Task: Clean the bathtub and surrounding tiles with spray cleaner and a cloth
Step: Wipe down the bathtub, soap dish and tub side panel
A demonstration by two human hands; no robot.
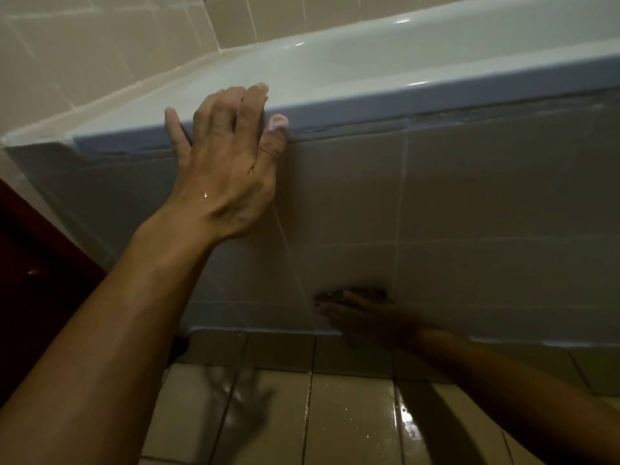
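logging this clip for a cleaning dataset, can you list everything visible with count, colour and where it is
bathtub: one, white, glossy, across the top of the view, rim running from left to upper right
tub front tiles: several, beige-grey with pale grout, below the rim down to the floor
wall tiles: several, beige, upper left behind the tub
floor tiles: several, cream, wet and shiny, along the bottom
cloth: one, dark, colour unclear in shadow, low on the tub front under the right hand
dark red surface: one, left edge, too dim to identify
left hand: one, wet, fingers straight, resting over the tub rim
right hand: one, in shadow, pressing the cloth against the lower tiles
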